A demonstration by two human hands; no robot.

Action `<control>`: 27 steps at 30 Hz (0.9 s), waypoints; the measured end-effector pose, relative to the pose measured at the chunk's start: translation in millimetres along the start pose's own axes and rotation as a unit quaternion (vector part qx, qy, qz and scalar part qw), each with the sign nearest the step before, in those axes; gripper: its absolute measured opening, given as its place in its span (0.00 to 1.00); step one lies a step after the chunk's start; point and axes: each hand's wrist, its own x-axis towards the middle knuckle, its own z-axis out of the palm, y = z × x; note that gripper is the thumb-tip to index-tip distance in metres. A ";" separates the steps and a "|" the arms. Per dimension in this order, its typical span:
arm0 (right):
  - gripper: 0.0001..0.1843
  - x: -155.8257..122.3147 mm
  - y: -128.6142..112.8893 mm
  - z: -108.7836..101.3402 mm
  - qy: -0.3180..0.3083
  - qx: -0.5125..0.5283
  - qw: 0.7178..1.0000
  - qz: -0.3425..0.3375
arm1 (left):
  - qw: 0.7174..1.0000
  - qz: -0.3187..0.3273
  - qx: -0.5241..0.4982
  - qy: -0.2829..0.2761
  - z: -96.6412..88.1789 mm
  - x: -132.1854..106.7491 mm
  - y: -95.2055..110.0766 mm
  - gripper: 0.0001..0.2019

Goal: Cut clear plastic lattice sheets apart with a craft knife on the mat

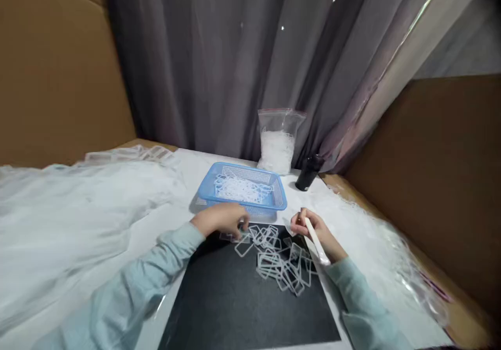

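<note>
Head view: white pieces (241,189) inside blue basket (280,193) and part-filled clear bag (281,121)

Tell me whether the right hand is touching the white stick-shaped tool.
Touching: the head view shows the white stick-shaped tool held in the right hand, lying across it.

The black mat (242,308) leaves passage at front (white frames (274,258) block behind)

the one head-worn view looks forward and down from the near edge of a white desk (293,200), close over a flat black rectangular mat (238,308), facing a grey fabric curtain (219,58) beyond the far edge.
</note>
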 end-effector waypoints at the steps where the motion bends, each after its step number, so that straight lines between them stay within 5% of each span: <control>1: 0.27 -0.2 -0.6 0.1 0.000 -0.001 1.000 0.001 | 1.000 -0.003 0.001 0.000 0.0 -0.3 0.1 0.12; 10: 0.26 -2.3 -8.3 -9.3 -0.025 -0.028 0.999 0.021 | 0.999 -0.043 0.022 0.017 3.8 -3.3 8.2 0.11; 17: 0.25 -4.4 -13.8 -17.9 0.002 -0.052 0.998 0.019 | 0.996 0.010 0.011 0.085 -20.0 -26.9 14.6 0.09; 27: 0.25 14.6 37.5 3.3 0.094 -0.140 0.986 -0.005 | 0.970 0.015 0.029 0.241 -36.0 -44.3 17.2 0.12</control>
